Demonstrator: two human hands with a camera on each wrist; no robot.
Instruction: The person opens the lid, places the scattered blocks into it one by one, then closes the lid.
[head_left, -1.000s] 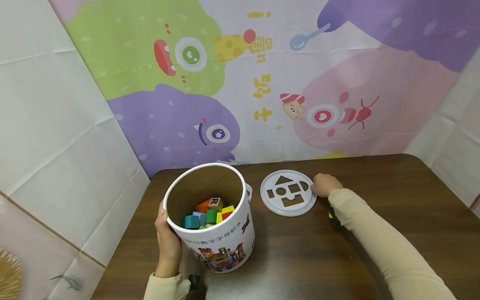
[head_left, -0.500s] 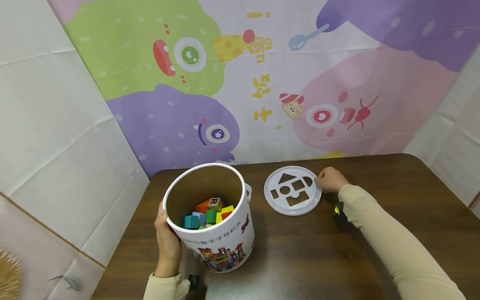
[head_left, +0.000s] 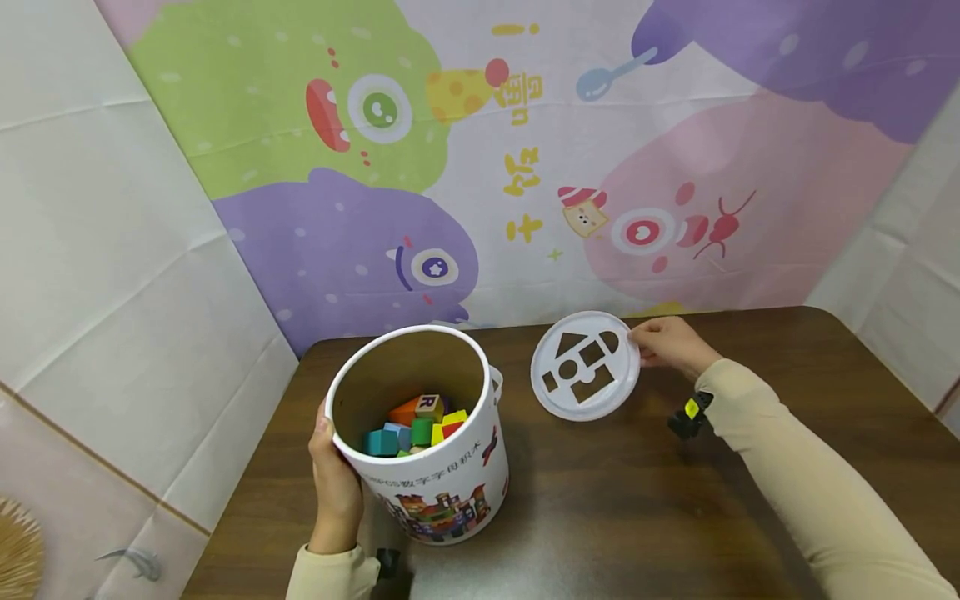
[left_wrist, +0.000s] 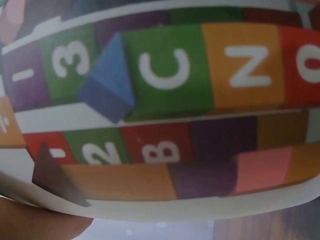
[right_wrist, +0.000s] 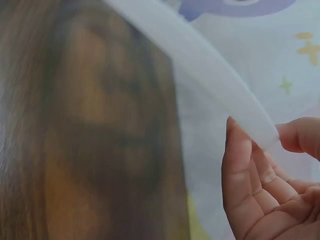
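Note:
A white bucket (head_left: pixel 491 487), printed with Chinese characters and pictures of blocks, stands on the table, its mouth facing up. Colourful toy blocks (head_left: pixel 422 432) lie inside, one marked R. My left hand (head_left: pixel 337 483) holds the bucket's left side near the rim, the other fingers mostly hidden. Printed letter blocks on the bucket wall (left_wrist: pixel 165 207) fill the left wrist view. At the back of the table, my right hand (head_left: pixel 671 343) pinches the right edge of a round white lid (head_left: pixel 546 354) with shaped cut-outs. Thumb and fingers meet on the lid's rim (right_wrist: pixel 210 55) in the right wrist view, with the lid tilted.
The brown wooden table (head_left: pixel 600 508) extends in front and to the right. A cartoon-printed cloth (head_left: pixel 510 283) hangs right behind the table's back edge, and a pale wall covering (head_left: pixel 142 217) rises on the left. A white handle lug (head_left: pixel 497 385) sticks out from the bucket's right side.
My right hand has moved back and lifted the lid's edge, so the lid tilts up from lying flat and has shifted slightly right. My left hand and the bucket have stayed put.

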